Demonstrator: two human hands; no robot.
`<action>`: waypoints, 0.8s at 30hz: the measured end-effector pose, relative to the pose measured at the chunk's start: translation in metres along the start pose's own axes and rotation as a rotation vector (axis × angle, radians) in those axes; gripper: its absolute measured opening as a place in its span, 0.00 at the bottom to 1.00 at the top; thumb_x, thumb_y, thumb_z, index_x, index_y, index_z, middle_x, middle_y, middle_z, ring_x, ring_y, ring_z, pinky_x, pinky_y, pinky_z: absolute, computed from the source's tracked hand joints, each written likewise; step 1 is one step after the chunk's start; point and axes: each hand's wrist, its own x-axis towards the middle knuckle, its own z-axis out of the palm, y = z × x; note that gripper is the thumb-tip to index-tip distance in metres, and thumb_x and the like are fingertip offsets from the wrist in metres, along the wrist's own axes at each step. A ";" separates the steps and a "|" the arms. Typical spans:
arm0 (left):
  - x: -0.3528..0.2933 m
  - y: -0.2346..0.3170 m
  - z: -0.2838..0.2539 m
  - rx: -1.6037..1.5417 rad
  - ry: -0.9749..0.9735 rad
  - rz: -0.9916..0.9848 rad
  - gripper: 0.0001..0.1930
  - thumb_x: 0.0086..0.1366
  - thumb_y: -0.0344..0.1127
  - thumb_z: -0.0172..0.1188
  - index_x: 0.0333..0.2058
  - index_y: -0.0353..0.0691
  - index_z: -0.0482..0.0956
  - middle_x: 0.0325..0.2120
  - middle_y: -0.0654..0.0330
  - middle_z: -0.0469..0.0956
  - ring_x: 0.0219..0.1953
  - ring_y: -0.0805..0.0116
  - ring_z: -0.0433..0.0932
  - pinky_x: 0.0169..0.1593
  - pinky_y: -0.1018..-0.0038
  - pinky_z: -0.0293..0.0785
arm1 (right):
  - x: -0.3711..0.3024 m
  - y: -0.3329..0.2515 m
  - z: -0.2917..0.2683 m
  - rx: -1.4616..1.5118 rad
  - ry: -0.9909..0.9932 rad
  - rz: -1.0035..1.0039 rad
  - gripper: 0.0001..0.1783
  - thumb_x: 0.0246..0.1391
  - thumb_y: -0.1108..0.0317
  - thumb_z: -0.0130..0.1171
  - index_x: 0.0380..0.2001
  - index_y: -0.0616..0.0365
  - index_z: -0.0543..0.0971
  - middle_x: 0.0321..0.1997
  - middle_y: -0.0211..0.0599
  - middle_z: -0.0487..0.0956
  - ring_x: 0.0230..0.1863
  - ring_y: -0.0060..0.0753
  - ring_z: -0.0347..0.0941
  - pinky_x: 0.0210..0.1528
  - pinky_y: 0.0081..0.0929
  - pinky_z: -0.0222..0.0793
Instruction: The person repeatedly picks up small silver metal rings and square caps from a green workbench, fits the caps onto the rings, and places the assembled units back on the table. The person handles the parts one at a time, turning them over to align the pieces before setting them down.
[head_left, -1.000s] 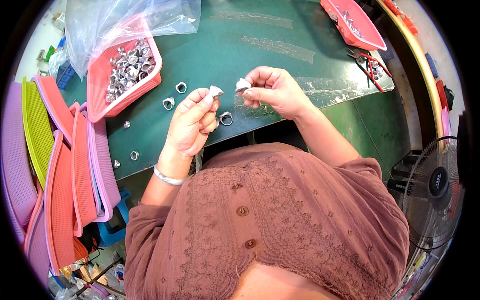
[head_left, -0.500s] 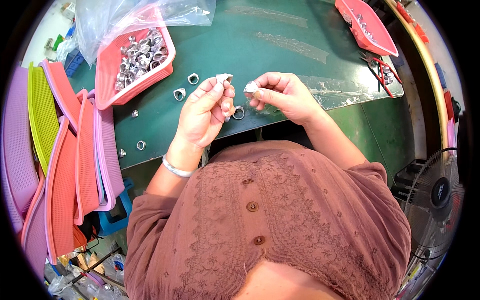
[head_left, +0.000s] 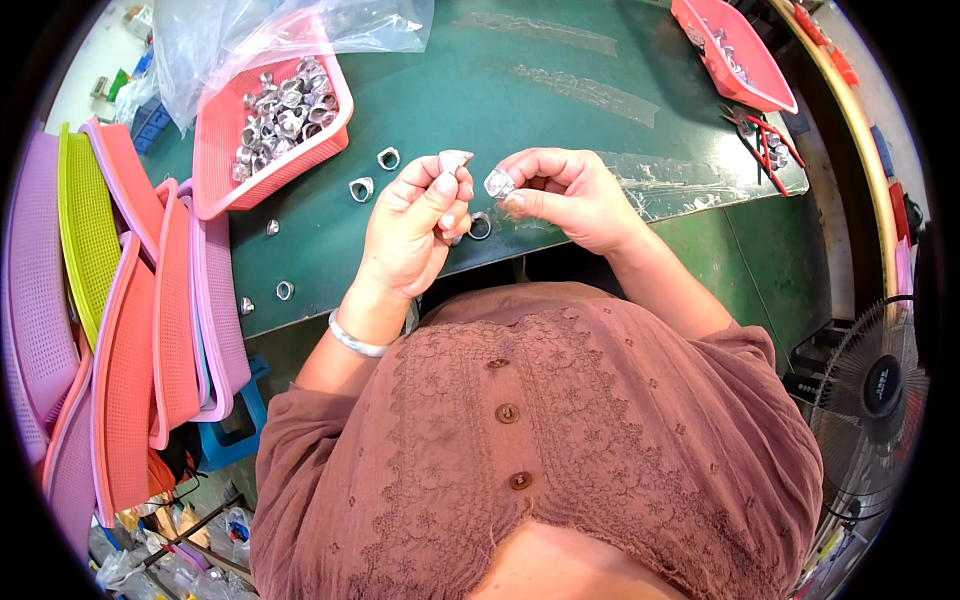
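Note:
Between thumb and fingertips, my left hand pinches a silver metal ring, held up above the table. A short way to its right, my right hand grips another chunky silver ring, whose broad face shows. The two held rings are apart. One loose ring lies on the table by the left fingertips. Two more, an upper ring and a lower ring, rest left of my left hand. Several others sit toward the table's left edge, among them a small ring.
A pink basket full of silver rings stands at the left, partly under a clear plastic bag. Stacked coloured baskets crowd the left side. Far right are another pink basket and red-handled pliers. A fan stands lower right.
Both held rings have been turned in my fingers, so the right one now shows more of its face. My hands have barely shifted, and the loose rings lie as before.

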 end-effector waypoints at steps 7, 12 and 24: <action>-0.001 -0.004 0.000 0.113 0.044 0.052 0.06 0.63 0.31 0.51 0.37 0.38 0.71 0.28 0.64 0.72 0.22 0.81 0.65 0.27 0.84 0.63 | 0.000 0.000 0.006 -0.002 0.074 -0.010 0.07 0.48 0.78 0.57 0.33 0.64 0.76 0.39 0.35 0.76 0.35 0.19 0.71 0.39 0.18 0.69; -0.002 -0.008 0.000 0.203 0.057 0.061 0.06 0.62 0.32 0.52 0.37 0.39 0.71 0.28 0.66 0.74 0.24 0.82 0.69 0.28 0.87 0.65 | 0.001 0.003 0.010 0.049 0.099 -0.092 0.07 0.47 0.78 0.58 0.33 0.63 0.77 0.39 0.35 0.76 0.36 0.19 0.71 0.39 0.18 0.69; -0.004 -0.008 0.001 0.234 0.060 0.061 0.06 0.62 0.31 0.52 0.37 0.39 0.72 0.30 0.66 0.75 0.25 0.83 0.70 0.28 0.88 0.65 | 0.000 0.010 0.014 -0.196 0.182 -0.298 0.04 0.45 0.82 0.57 0.28 0.67 0.74 0.37 0.35 0.73 0.38 0.21 0.71 0.41 0.18 0.70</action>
